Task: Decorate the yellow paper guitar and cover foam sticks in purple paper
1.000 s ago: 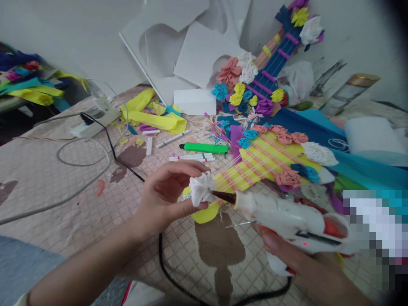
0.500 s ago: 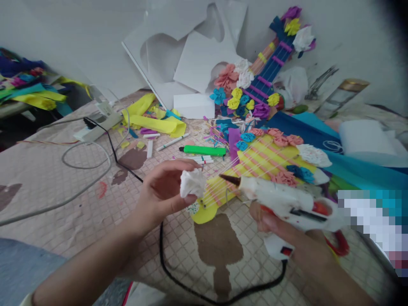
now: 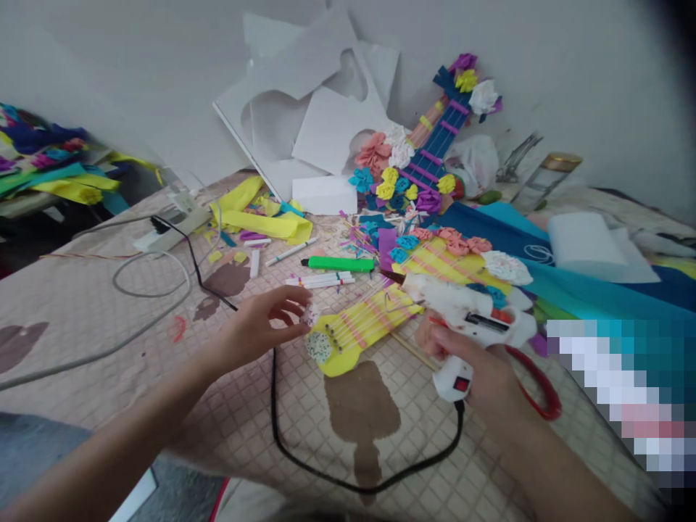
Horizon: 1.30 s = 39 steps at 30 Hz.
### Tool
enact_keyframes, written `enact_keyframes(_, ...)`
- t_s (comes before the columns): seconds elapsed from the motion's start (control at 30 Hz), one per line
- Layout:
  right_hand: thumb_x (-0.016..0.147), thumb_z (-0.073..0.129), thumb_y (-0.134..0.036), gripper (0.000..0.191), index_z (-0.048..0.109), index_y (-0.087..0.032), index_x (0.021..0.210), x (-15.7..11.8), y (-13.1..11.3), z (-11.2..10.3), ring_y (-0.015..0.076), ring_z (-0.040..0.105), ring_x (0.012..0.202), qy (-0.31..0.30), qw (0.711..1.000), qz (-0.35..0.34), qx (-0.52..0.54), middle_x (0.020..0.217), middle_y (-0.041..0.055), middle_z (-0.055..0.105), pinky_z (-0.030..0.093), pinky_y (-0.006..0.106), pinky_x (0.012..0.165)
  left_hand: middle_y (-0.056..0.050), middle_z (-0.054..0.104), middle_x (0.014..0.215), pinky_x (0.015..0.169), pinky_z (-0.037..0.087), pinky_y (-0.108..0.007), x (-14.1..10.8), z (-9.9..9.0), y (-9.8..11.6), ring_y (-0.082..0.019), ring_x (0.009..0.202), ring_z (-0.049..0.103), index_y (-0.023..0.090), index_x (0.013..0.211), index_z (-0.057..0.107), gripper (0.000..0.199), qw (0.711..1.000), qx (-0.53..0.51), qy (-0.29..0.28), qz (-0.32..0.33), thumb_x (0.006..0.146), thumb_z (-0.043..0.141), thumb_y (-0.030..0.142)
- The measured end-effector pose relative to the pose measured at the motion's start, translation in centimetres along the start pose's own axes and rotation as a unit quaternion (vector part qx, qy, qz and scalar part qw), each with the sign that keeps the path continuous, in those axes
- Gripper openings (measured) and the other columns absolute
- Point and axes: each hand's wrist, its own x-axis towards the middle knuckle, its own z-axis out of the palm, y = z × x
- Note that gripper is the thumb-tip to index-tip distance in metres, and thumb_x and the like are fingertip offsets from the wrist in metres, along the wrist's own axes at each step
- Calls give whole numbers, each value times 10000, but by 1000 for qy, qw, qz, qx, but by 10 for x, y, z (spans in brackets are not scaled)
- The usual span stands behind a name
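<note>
The hands are well apart. The left hand (image 3: 261, 326) is bent in a loose curve just beside the near left end of the yellow guitar (image 3: 375, 324), which lies on the worktop (image 3: 228, 428). A small white thing (image 3: 311, 315) with specks, mostly hidden, shows by its fingertips, and I cannot tell if they pinch it. Half a second ago those fingers held up a white flower that was easy to see. The right hand (image 3: 478, 362) is wrapped around the white glue gun (image 3: 449, 299). Its brown tip (image 3: 392, 276) touched the flower one second ago, but now it points left, near the green tool (image 3: 341, 264) and far from the left hand. A black cord (image 3: 460, 417) runs down from the gun and loops along the near side
</note>
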Motion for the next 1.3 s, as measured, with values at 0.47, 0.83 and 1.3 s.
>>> enact_keyframes(0.47,647,672,-449,313,573,-192,500,-3,-5,3,177,528,664,-10,996,31,79,620,15,573,413,315,628,-32,635,755,608,484,-229,12,4,4,-128,664,588,160,758,609,151,976,190,-99,28,777,573,306)
enact_keyframes(0.83,639,666,-458,304,596,-200,493,0,-1,1,188,518,621,-25,996,38,78,601,31,585,402,345,615,-36,641,751,602,477,-229,13,6,2,-123,641,584,155,762,612,196,976,186,-109,-3,782,562,344)
enact_keyframes(1.3,646,686,-451,270,642,-200,556,0,4,2,199,547,646,3,996,34,87,640,43,620,402,337,613,-29,656,791,589,449,-218,14,7,-2,-117,663,581,165,794,630,164,974,178,-138,-1,804,525,290)
